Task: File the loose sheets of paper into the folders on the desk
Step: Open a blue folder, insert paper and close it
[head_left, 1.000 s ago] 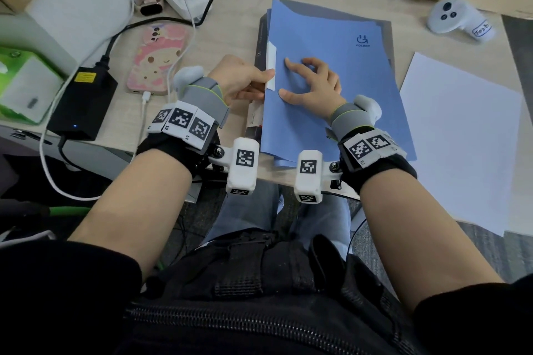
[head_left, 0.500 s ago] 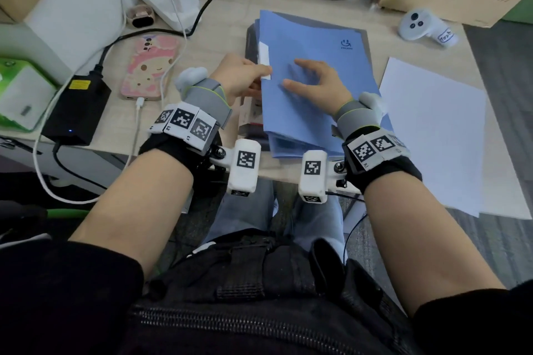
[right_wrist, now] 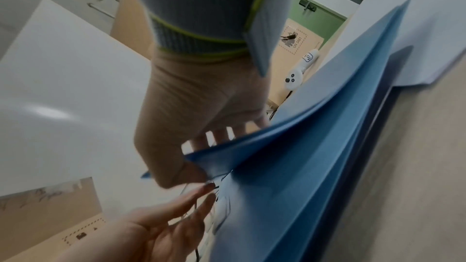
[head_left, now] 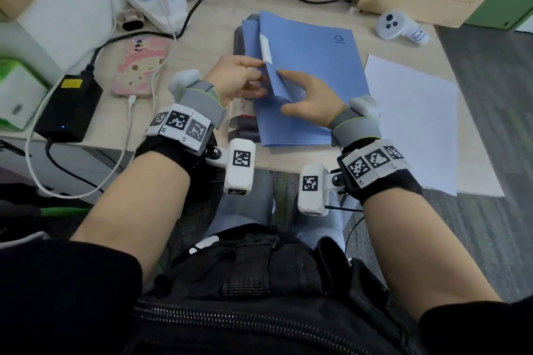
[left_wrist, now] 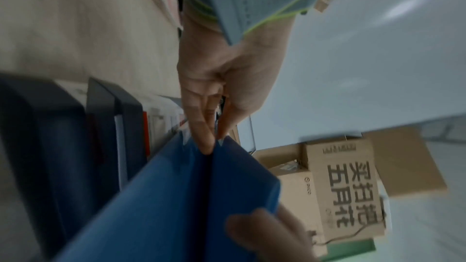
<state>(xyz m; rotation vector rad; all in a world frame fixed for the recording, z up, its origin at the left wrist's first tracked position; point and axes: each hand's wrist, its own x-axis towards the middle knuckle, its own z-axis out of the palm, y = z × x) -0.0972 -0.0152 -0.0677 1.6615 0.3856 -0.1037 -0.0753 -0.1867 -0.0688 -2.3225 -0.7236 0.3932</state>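
Step in hand, as I judge it: opening the top blue folder (head_left: 311,66) so a sheet can go in. It lies on top of the stack at mid-desk, its left edge lifted.

My right hand (head_left: 310,101) pinches the front cover at that lifted edge, thumb under, fingers on top; the right wrist view shows the cover bowing upward off the layers below. My left hand (head_left: 236,78) sits at the same edge by the white tab (head_left: 266,47), fingers straight and pressed together, tips at the seam between two blue layers. It looks to be parting them, not gripping.

To do it well: separate one cover only, not two folders at once. Left fingertips should hold the lower layers flat while the right peels up and over toward the right. Go slowly at the tab side; the stack is fanned and could slide on the desk (head_left: 213,20).

Count:
- Blue folders: at least two, going by the offset edges; the exact number I cannot tell. Darker binders (head_left: 240,124) lie beneath.
- Loose sheets (head_left: 412,121): white, just right of the folders; at least two by the offset edges, no firm count.
- Hands: two.
- White controller (head_left: 396,26): one.
- Phone (head_left: 138,66): one.
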